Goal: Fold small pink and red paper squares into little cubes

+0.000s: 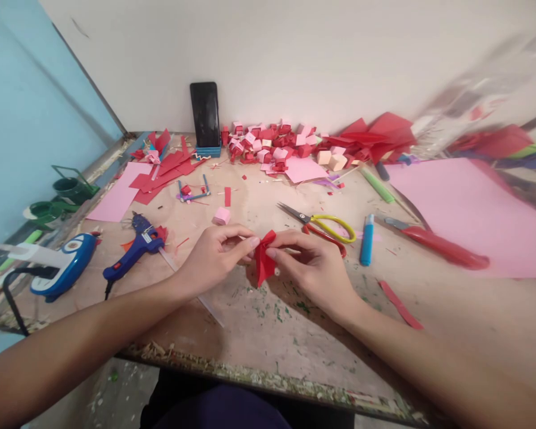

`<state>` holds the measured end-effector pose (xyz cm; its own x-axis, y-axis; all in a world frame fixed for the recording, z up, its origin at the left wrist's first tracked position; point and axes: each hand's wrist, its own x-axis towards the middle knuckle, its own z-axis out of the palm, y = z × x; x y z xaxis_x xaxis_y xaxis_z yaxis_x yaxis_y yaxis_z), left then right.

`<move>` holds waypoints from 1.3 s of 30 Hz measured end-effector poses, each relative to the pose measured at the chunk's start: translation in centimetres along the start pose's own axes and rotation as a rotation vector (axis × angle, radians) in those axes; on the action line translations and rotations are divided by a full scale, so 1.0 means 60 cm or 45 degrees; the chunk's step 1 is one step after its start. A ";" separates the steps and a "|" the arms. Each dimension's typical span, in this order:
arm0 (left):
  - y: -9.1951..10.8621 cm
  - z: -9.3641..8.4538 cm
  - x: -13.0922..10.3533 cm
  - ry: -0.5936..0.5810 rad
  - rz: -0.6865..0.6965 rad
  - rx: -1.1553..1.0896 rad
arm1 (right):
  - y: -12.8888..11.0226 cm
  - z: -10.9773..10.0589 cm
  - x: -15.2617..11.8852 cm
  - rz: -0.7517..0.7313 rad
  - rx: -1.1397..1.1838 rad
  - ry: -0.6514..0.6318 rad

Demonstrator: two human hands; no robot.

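Note:
A small folded piece of red paper (265, 262) is held upright above the table, pinched from both sides. My left hand (220, 253) grips its left edge between thumb and fingers. From the right, my right hand (310, 265) pinches it near the top. Just beyond my left hand sits a small pink paper cube (222, 215). Scissors (324, 225) with yellow and red handles lie behind my right hand, blades pointing left. A blue capped tube (366, 241) lies to their right.
A blue glue gun (136, 247) and a blue-and-white device (64, 265) lie at left. A phone (205, 113) stands at the back beside piled pink and red cubes (272, 143). At right are a red-handled knife (442, 241), pink sheet (486, 208) and red strip (399, 304).

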<state>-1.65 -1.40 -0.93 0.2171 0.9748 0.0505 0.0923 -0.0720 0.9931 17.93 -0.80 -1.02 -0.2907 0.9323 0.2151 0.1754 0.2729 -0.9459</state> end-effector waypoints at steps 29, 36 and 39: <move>0.000 0.002 0.005 0.004 0.095 0.164 | 0.000 0.002 -0.003 -0.135 -0.163 -0.007; 0.004 0.002 -0.001 -0.047 0.123 0.244 | -0.001 0.006 -0.008 -0.054 -0.091 0.137; 0.008 0.003 -0.005 -0.052 0.137 0.308 | -0.003 0.006 -0.007 -0.071 -0.140 0.093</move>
<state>-1.48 -1.74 -0.46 0.2769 0.9499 0.1452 0.2953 -0.2279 0.9278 17.69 -1.34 -1.00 -0.2347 0.9285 0.2877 0.2637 0.3456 -0.9005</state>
